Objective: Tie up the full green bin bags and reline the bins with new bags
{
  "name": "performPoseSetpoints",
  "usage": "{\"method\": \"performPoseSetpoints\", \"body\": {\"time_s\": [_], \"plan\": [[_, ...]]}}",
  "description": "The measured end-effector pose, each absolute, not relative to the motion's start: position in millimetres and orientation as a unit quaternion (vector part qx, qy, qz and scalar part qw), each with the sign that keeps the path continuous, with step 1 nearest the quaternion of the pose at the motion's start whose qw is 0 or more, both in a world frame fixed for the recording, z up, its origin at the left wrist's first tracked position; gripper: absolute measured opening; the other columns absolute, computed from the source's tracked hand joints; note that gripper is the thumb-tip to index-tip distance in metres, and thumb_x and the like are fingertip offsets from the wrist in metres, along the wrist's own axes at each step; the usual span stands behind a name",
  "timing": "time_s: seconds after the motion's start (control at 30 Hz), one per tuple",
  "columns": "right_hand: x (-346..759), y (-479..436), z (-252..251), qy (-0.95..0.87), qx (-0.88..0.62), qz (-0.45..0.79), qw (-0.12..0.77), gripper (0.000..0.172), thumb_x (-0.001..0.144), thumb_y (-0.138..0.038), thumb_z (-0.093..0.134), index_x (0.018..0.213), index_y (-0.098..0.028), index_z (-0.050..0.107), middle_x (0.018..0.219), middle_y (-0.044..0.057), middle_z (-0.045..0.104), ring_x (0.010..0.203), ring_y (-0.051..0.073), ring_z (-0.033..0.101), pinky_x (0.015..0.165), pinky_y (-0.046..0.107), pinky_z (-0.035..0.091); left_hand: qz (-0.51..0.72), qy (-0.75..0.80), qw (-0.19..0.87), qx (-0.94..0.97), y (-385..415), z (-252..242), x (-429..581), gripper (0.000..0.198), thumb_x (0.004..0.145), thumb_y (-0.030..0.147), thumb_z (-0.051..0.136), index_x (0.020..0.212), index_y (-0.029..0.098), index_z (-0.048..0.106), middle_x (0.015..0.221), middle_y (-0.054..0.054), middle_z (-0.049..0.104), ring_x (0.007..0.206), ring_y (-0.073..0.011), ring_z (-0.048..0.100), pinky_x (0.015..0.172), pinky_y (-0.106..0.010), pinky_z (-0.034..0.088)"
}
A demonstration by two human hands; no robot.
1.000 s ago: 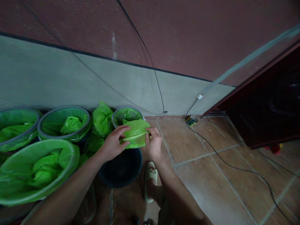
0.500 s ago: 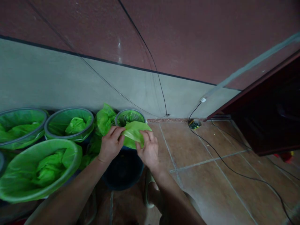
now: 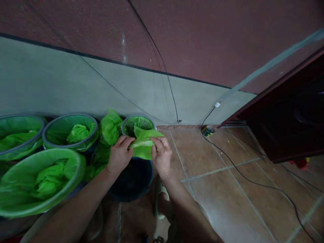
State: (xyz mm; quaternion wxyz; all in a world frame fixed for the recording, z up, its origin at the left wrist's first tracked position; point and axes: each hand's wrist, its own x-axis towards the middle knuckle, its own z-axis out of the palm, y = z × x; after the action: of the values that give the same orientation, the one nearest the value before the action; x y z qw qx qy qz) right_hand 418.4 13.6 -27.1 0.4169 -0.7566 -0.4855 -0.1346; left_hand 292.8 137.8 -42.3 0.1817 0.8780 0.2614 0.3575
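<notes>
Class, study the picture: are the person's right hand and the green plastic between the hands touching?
Touching. The head view shows the right hand pinching the green plastic, fingertips pressed onto it without a gap.

Has a far wall point(image 3: 197, 54), maroon above pale grey. Shows brown floor tiles point(image 3: 215, 199) near right, a dark door-like panel point(image 3: 293, 114) far right.

Bare forearms point(image 3: 186, 206), ungloved left hand point(image 3: 120, 153), ungloved right hand point(image 3: 161, 156), pale cream, round-edged slip-on slipper point(image 3: 160, 189) on the right foot, dark, dimly lit fabric point(image 3: 173, 233) beside the leg
</notes>
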Motion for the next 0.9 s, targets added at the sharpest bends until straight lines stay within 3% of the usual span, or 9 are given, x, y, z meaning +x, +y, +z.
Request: {"method": "performPoseSetpoints", "body": {"time_s": [0.3, 0.53, 0.7, 0.9], "plan": [[433.4, 1.0, -14.5, -0.429, -0.733, -0.200, 0.489, 0.029, 0.088, -0.011, 0.045, 0.102, -0.020, 0.068, 0.099, 0.007, 0.062, 0.094, 0.017, 0.063, 0.085, 0.031, 0.053, 0.351, 0.371, 0.080, 0.856, 157.3, -31.0, 282.3, 0.027, 0.084, 0.023, 0.048, 0.102, 0.021, 0.068, 0.095, -0.006, 0.069, 0.084, -0.0212, 0.065, 0.074, -0.030, 0.050], [447.8, -11.5, -9.0, -0.393, -0.723, -0.230, 0.519, 0.027, 0.087, -0.012, 0.044, 0.099, -0.020, 0.067, 0.101, 0.008, 0.063, 0.099, 0.018, 0.062, 0.087, 0.035, 0.054, 0.396, 0.385, 0.050, 0.832, 171.7, -29.8, 276.5, 0.022, 0.084, 0.024, 0.048, 0.096, 0.022, 0.066, 0.091, -0.007, 0.066, 0.094, -0.0239, 0.061, 0.088, -0.035, 0.047], [464.1, -21.6, -9.1, -0.367, -0.722, -0.247, 0.532, 0.024, 0.086, -0.013, 0.046, 0.095, -0.018, 0.068, 0.098, 0.008, 0.064, 0.097, 0.019, 0.063, 0.087, 0.036, 0.053, 0.418, 0.415, 0.051, 0.806, 187.6, -28.6, 269.5, 0.025, 0.086, 0.025, 0.046, 0.097, 0.018, 0.067, 0.091, -0.009, 0.065, 0.092, -0.0243, 0.061, 0.088, -0.038, 0.048], [486.6, -39.0, -7.1, -0.338, -0.728, -0.272, 0.531, 0.026, 0.081, -0.014, 0.047, 0.090, -0.019, 0.070, 0.098, 0.008, 0.066, 0.096, 0.020, 0.064, 0.086, 0.037, 0.054, 0.404, 0.466, 0.054, 0.785, 208.5, -26.0, 251.9, 0.030, 0.079, 0.020, 0.050, 0.102, 0.014, 0.067, 0.093, -0.010, 0.062, 0.090, -0.0252, 0.059, 0.085, -0.040, 0.050]]}}
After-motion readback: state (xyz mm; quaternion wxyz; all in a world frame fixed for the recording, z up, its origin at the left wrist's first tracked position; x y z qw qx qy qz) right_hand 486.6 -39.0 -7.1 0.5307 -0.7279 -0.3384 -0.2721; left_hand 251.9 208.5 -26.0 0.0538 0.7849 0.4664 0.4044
